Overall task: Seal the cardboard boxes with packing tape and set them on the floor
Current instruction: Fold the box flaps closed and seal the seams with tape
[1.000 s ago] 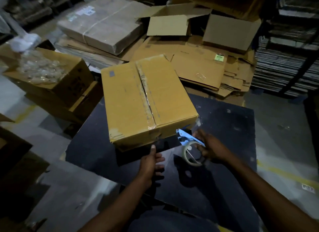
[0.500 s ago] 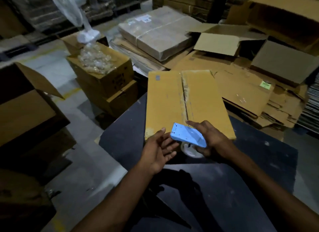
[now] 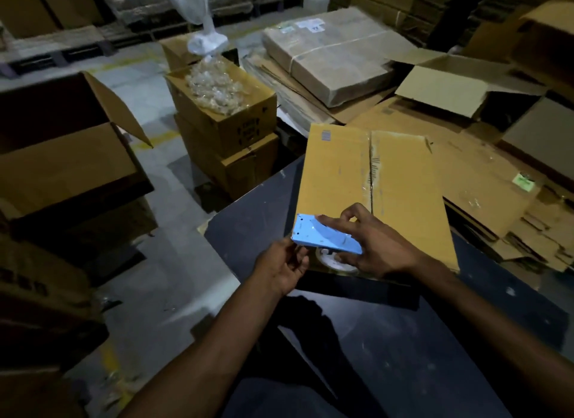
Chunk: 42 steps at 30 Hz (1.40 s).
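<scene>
A closed cardboard box [image 3: 400,184] lies on the dark table [image 3: 403,340], clear tape running along its centre seam. My right hand [image 3: 379,246] grips a blue tape dispenser [image 3: 323,235] with its tape roll [image 3: 334,263] underneath, held over the box's near left corner. My left hand [image 3: 284,267] is just left of the dispenser, its loosely curled fingertips at the dispenser's near edge; whether they pinch it I cannot tell.
Stacked cartons [image 3: 223,122] with clear plastic pieces on top stand left of the table. An open box [image 3: 62,156] is at far left. Flattened cardboard [image 3: 484,175] and a strapped bundle [image 3: 338,54] lie behind. Bare grey floor [image 3: 174,262] stretches to the left.
The view has swung left. My right hand lifted the dispenser from below the box's front edge onto its near left corner. My left hand rose to meet the dispenser.
</scene>
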Motion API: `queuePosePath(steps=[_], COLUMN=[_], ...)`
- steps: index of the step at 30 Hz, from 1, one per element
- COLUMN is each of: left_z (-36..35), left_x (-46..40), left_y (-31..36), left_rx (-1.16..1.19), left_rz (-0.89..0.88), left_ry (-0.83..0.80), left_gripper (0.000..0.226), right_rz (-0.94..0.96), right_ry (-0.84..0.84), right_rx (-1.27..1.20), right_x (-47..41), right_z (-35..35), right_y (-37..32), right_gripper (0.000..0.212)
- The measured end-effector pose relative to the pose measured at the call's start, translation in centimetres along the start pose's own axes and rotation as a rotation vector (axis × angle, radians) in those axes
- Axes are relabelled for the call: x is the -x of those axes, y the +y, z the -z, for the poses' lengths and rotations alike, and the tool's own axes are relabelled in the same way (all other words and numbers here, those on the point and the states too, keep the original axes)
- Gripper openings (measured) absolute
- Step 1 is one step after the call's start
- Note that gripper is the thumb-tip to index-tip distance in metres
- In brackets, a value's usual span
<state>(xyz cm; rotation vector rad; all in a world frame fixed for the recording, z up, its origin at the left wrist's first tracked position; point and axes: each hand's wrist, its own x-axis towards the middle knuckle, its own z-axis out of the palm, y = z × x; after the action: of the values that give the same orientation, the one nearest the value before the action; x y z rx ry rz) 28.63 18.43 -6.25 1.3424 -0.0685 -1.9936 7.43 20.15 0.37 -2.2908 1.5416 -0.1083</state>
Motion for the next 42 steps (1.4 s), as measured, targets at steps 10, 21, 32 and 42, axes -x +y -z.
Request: queuePosePath(steps=[10,21,32,42], left_z=[4.7,4.6,5.0,4.4], left_x=[-3.3,-5.7,-7.4,-8.0], left_y=[1.9,-0.4,-1.4,-1.3], left_rx=[-0.170,-0.266,-0.301,-0.336], left_rz=[-0.466,-0.500,-0.420,-0.204], left_ry=[0.362,0.398,0.420,0.359], left_gripper=[0.011,0.006,0.008,0.041], right_rz=[0.019,-0.099,-0.138,-0.141], right_ry=[-0.192,-0.315,-0.278,-0.349], right_rx=[0.270,0.359,0.412,0.508], right_x=[0.3,0.9,-0.7,-1.9], right_z=[1.9,1.6,-0.3,0.6], right_y=[3.2,5.2,4.8,2.6], right_gripper=[0.070,0.067,0.062,0.068])
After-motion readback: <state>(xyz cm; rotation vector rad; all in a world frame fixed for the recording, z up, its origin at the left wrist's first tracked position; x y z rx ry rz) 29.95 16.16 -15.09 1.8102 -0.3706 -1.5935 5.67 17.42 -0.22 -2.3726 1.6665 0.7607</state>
